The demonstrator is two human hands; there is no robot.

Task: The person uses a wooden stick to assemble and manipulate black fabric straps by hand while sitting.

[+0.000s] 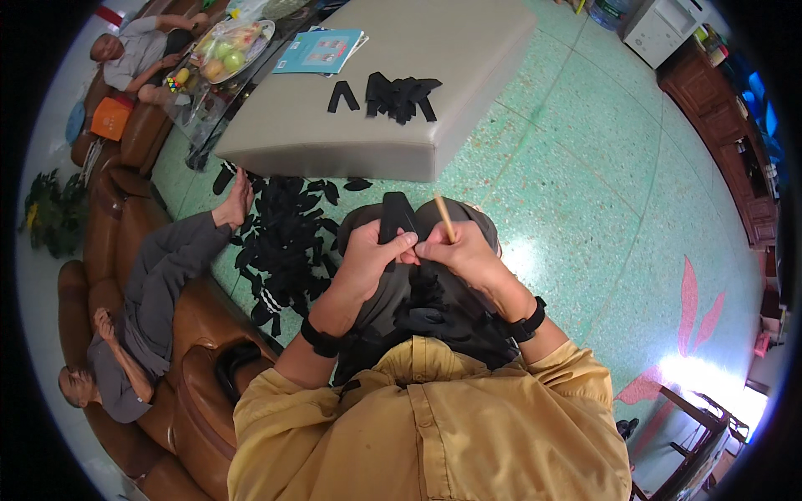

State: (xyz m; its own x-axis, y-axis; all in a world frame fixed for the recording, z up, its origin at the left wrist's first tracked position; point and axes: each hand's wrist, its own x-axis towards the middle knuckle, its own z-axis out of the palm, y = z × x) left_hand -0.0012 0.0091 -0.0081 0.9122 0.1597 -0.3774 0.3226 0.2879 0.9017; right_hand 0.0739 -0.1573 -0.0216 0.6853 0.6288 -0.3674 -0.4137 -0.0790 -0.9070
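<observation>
Over my lap, my left hand (366, 257) is closed on a black fabric piece (396, 214) that stands up past my thumb. My right hand (468, 252) is closed too, with a thin wooden stick (444, 219) slanting up out of it. The fingertips of both hands meet at the lower end of the black piece; what they pinch there is too small to tell. More black fabric pieces (422, 311) lie on my lap below the hands. A large heap of similar black pieces (284, 230) covers the floor to the left.
Ahead stands a beige padded ottoman (334, 138) with a black fabric pile (401, 96), a V-shaped black strip (342, 96) and blue booklets (319, 52). Left, one person (150, 309) lies on a brown leather sofa (200, 334); another sits beyond, near a fruit plate (234, 54).
</observation>
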